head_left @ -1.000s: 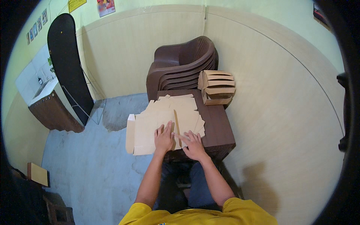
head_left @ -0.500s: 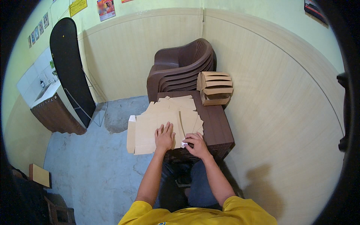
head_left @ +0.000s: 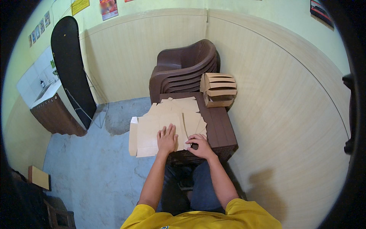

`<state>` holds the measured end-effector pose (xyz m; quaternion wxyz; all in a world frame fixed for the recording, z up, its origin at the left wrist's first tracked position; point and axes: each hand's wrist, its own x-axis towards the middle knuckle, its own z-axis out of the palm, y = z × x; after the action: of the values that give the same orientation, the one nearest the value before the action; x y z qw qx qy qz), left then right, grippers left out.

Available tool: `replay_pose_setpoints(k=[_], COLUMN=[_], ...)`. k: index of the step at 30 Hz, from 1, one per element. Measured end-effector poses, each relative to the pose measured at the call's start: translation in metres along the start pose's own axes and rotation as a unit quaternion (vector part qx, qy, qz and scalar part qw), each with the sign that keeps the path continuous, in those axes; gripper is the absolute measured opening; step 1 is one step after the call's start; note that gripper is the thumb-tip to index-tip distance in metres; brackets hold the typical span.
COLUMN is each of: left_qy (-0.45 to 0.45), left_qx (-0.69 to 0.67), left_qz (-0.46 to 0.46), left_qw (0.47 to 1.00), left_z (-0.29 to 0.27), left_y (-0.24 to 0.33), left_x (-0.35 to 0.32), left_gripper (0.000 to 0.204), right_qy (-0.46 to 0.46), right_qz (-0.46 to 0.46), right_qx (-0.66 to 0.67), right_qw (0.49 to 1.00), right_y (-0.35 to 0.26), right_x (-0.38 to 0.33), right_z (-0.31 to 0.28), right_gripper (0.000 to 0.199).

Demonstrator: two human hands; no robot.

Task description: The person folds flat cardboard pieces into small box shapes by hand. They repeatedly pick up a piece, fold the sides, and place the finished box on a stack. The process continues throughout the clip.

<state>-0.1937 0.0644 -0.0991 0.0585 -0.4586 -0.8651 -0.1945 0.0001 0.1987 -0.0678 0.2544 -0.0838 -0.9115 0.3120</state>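
Observation:
A flat, unfolded cardboard box blank (head_left: 146,131) lies on top of other loose cardboard blanks (head_left: 192,105) on a dark brown table (head_left: 219,126). My left hand (head_left: 167,140) rests palm down on the top blank, fingers stretched out. At the blank's near right corner my right hand (head_left: 199,146) is curled, thumb and fingers closed on its narrow raised side flap (head_left: 183,124). The fingertips partly hide the spot they grip. On the left, another side flap (head_left: 133,137) sticks out past the table edge.
Folded cardboard boxes (head_left: 220,89) are stacked at the table's far right corner. Behind the table stand several nested brown plastic chairs (head_left: 183,66). A black ironing board (head_left: 68,65) leans near a sink counter (head_left: 49,93) at the left. The wall (head_left: 282,114) runs along the right.
The white end tab at my right hand no longer shows, and that hand's fingers have shifted slightly on the flap. My left hand stays in place.

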Motion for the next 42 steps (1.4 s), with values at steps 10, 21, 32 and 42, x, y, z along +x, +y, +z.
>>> replay_pose_setpoints(k=[10, 21, 32, 42], left_qy=[0.009, -0.027, -0.098, -0.104], left_qx=[-0.007, -0.06, -0.046, -0.042], left_qz=[-0.006, -0.008, 0.001, -0.011], left_qw=[1.0, 0.998, 0.994, 0.994], left_z=[0.001, -0.008, -0.027, -0.021], left_y=[0.0, -0.004, 0.0, -0.001], left_x=[-0.001, 0.002, 0.002, 0.003], left_gripper=[0.061, 0.068, 0.105, 0.095], right_qy=[0.002, 0.105, 0.125, 0.118], right_qz=[0.012, 0.092, 0.102, 0.075], right_qx=[0.045, -0.075, -0.069, -0.009], right_qw=[0.999, 0.987, 0.985, 0.99], right_y=[0.012, -0.001, 0.003, 0.002], right_x=[0.001, 0.027, 0.021, 0.019], right_z=[0.002, 0.033, 0.031, 0.021], right_gripper=[0.021, 0.03, 0.034, 0.032])
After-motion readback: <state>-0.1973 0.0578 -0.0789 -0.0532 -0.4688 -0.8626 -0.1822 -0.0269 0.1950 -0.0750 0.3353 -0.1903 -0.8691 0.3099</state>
